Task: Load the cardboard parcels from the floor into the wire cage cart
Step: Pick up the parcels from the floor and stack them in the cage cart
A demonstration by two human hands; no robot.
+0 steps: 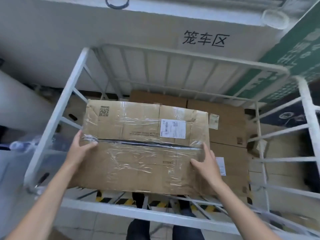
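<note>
A large flat cardboard parcel [142, 146], wrapped in clear tape with a white shipping label, is held inside the top opening of the white wire cage cart [52, 122]. My left hand [81, 146] grips its left edge, thumb on top. At the parcel's right edge, my right hand [206, 163] presses with fingers spread over the top face. Several other cardboard parcels [226, 125] lie lower down inside the cart, partly hidden by the held one.
A white wall with black characters [206, 39] stands behind the cart. A green sign [294, 54] leans at the right. Black-and-yellow floor tape [124, 200] shows under the cart's near rail [121, 208]. My legs are visible below.
</note>
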